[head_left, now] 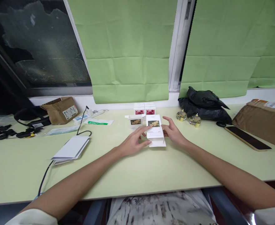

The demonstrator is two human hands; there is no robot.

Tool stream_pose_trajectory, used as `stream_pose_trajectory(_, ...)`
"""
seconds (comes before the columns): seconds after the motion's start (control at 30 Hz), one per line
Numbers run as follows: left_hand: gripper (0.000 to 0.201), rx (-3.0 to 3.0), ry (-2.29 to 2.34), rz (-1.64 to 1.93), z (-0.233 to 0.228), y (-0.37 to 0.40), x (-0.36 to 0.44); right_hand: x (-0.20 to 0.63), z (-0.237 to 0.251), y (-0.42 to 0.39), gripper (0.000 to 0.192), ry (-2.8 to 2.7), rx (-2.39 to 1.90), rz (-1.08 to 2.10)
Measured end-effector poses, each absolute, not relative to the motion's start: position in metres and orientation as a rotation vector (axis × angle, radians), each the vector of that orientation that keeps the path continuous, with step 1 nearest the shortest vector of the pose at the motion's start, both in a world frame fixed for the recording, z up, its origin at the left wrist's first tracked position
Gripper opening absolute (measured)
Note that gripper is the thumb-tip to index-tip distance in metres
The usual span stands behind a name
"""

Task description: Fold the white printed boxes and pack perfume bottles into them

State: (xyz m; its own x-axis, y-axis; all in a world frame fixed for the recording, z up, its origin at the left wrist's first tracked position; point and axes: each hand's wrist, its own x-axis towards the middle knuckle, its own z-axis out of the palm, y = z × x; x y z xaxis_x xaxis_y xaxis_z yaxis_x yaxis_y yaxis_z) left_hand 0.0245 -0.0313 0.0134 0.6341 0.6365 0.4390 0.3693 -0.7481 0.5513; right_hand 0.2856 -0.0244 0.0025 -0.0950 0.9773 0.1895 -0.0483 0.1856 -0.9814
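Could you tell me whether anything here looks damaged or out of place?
Yes: the window pane at upper left looks broken, with a jagged edge. On the table, the small box beside the left hand has its flap open.

black bag [204,104], phone [247,137], cardboard box [61,110], green blinds [128,50]

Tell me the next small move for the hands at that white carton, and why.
Probably pinch the white carton with the right hand and lift it upright. It lies flat on the table; the left hand only rests fingertips on its face and the right hand touches its edge, so neither grips it. A similar open box stands behind.
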Motion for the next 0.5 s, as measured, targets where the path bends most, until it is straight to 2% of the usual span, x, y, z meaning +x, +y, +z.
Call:
stream_pose_trajectory(0.17,0.051,2.427,0.904,0.873,0.010,-0.027,0.024,0.294,0.002,-0.024,0.080,-1.631,-1.176,1.001)
stream_pose_trajectory(0.27,0.047,2.400,1.008,0.810,0.010,-0.026,0.024,0.305,0.008,-0.024,0.059,-1.854,-1.304,0.786)
stream_pose_trajectory(0.37,0.045,2.409,1.044,0.773,0.011,-0.027,0.025,0.312,0.017,-0.027,0.040,-2.004,-1.254,0.683)
stream_pose_trajectory(0.43,0.043,2.434,1.032,0.772,0.010,-0.026,0.026,0.312,0.021,-0.032,0.040,-2.088,-1.158,0.728)
stream_pose_trajectory(0.5,0.041,2.459,1.033,0.778,0.009,-0.025,0.025,0.310,0.024,-0.036,0.050,-2.154,-1.087,0.822)
